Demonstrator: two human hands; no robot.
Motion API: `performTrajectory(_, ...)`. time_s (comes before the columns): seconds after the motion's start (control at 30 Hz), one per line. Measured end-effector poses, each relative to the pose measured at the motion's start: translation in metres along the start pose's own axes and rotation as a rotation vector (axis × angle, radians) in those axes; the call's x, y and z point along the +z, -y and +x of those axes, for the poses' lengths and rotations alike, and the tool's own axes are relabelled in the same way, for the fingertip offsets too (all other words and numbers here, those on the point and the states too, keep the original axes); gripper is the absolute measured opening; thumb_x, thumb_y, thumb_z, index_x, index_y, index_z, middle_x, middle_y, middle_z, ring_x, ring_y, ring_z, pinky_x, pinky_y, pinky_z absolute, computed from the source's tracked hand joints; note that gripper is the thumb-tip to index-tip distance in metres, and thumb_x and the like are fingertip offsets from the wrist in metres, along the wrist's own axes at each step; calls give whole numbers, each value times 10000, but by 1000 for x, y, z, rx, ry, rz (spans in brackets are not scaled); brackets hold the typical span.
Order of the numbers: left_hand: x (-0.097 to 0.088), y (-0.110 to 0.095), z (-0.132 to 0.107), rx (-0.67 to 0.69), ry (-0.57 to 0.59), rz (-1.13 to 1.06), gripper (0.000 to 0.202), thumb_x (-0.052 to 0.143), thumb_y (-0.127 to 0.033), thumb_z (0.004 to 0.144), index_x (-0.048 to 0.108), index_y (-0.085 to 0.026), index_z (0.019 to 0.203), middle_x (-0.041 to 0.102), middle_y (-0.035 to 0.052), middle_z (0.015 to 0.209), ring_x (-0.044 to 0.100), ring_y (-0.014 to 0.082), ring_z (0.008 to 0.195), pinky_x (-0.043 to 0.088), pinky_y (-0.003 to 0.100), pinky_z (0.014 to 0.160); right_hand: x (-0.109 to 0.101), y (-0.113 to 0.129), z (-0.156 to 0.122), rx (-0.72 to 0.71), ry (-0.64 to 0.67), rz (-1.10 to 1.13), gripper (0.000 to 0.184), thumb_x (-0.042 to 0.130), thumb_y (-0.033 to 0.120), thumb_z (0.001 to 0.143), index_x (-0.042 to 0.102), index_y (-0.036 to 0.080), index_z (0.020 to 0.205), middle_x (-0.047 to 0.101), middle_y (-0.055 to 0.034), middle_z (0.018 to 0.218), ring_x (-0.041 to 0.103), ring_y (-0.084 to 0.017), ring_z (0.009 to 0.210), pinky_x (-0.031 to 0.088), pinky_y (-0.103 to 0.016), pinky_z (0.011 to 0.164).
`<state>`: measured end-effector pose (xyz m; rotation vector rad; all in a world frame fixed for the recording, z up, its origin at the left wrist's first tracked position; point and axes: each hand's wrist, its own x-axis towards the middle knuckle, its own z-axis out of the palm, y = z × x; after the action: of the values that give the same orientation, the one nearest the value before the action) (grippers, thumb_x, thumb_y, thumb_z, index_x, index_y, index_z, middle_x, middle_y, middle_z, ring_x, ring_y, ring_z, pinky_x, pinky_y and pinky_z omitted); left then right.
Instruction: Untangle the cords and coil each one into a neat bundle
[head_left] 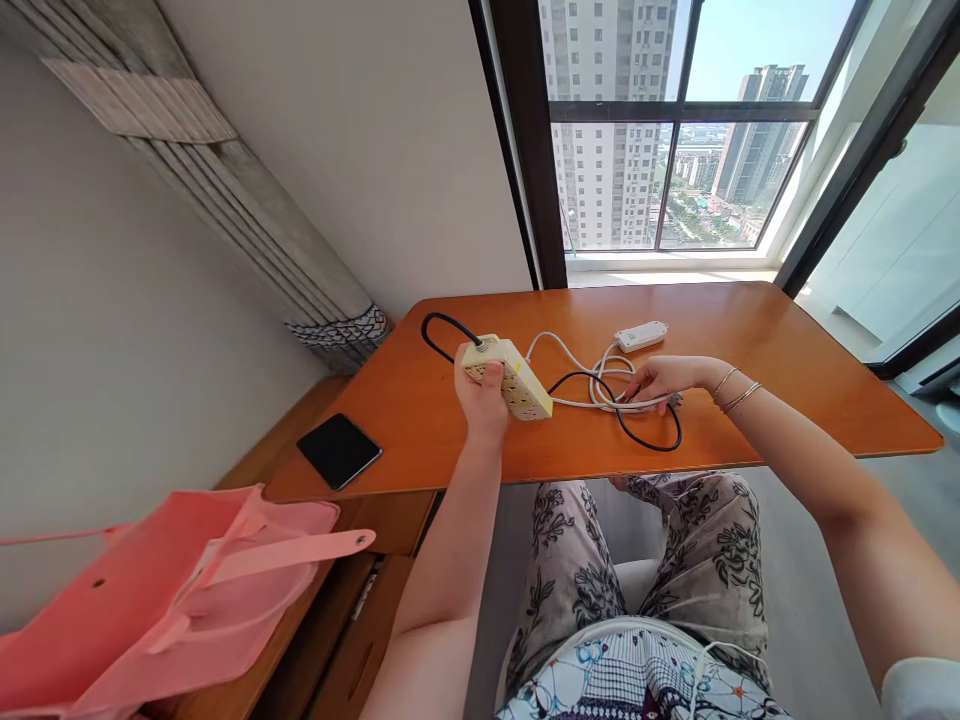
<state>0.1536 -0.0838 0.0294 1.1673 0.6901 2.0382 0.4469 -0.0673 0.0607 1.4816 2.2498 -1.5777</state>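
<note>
My left hand is wrapped round a cream power strip and lifts it a little above the orange wooden table. A black cable leaves the strip's far end and loops back across the table. My right hand rests on a tangle of white cable and black cable, fingers curled on the plug end. A small white power strip lies beyond that hand, joined to the white cable.
A black phone lies on a lower wooden cabinet at the left. A pink bag sits at the near left. A folded grey curtain hangs along the wall. Big windows stand behind the table.
</note>
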Motion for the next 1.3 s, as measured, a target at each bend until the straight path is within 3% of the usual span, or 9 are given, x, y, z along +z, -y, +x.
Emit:
performTrajectory(0.17, 3, 3, -6, -42, 48, 26, 615, 850, -659, 599, 556, -220, 913, 652, -43, 733, 671, 132, 517, 572, 241, 542, 17, 7, 13, 119, 108, -300, 525, 765, 656, 692, 725, 133, 719, 725, -42, 694, 685, -163, 601, 485, -220, 541)
performTrajectory(0.3, 4, 5, -9, -44, 67, 18, 598, 844, -649, 611, 545, -223, 906, 649, -49, 712, 668, 135, 498, 559, 232, 511, 36, 14, 21, 211, 17, -501, 580, 625, 696, 816, 753, 148, 679, 724, -74, 629, 693, -191, 601, 539, -269, 636)
performTrajectory(0.37, 5, 6, -12, -49, 78, 15, 570, 843, -626, 627, 549, -226, 909, 651, -48, 717, 678, 145, 512, 561, 239, 509, 46, 19, 22, 234, -92, -662, 566, 628, 681, 830, 776, 147, 714, 748, -115, 690, 729, -240, 703, 558, -305, 715)
performTrajectory(0.5, 9, 4, -17, -75, 97, 11, 535, 852, -589, 636, 552, -228, 892, 638, -54, 701, 685, 148, 532, 564, 238, 515, 62, 19, 22, 188, -273, -900, 566, 781, 622, 727, 799, 118, 985, 766, -209, 1019, 725, -378, 1013, 578, -388, 814)
performTrajectory(0.67, 13, 1, -21, -118, 108, -7, 557, 864, -593, 626, 549, -223, 897, 643, -41, 701, 679, 141, 528, 558, 221, 507, 68, 7, 19, 166, -348, -886, 408, 632, 510, 917, 793, 167, 1067, 764, -189, 1044, 724, -345, 1053, 577, -371, 851)
performTrajectory(0.77, 14, 3, -23, -117, 115, -25, 576, 872, -592, 618, 538, -217, 901, 644, -36, 704, 673, 138, 520, 557, 220, 503, 70, 3, 18, 155, -417, -847, 504, 489, 579, 998, 800, 184, 1032, 765, -181, 1052, 720, -329, 1068, 568, -361, 869)
performTrajectory(0.87, 14, 8, -26, -109, 129, -30, 567, 864, -587, 636, 533, -216, 910, 641, -36, 715, 672, 136, 531, 561, 223, 514, 74, 4, 18, 154, -469, -858, 543, 512, 623, 979, 800, 163, 1003, 762, -195, 1046, 723, -338, 1051, 568, -355, 859)
performTrajectory(1.1, 16, 14, -34, -136, 148, 6, 524, 859, -567, 646, 567, -217, 905, 626, -28, 737, 693, 162, 633, 571, 247, 570, 86, 14, 22, 137, -514, -881, 473, 557, 507, 988, 786, 94, 1014, 756, -232, 1022, 732, -364, 1018, 579, -385, 821)
performTrajectory(1.3, 19, 13, -34, -151, 148, 28, 544, 856, -586, 622, 559, -209, 878, 630, -36, 715, 656, 133, 581, 558, 239, 565, 85, 20, 36, 161, -501, -807, 404, 645, 450, 914, 773, 86, 1037, 752, -239, 1008, 731, -363, 1011, 565, -361, 802)
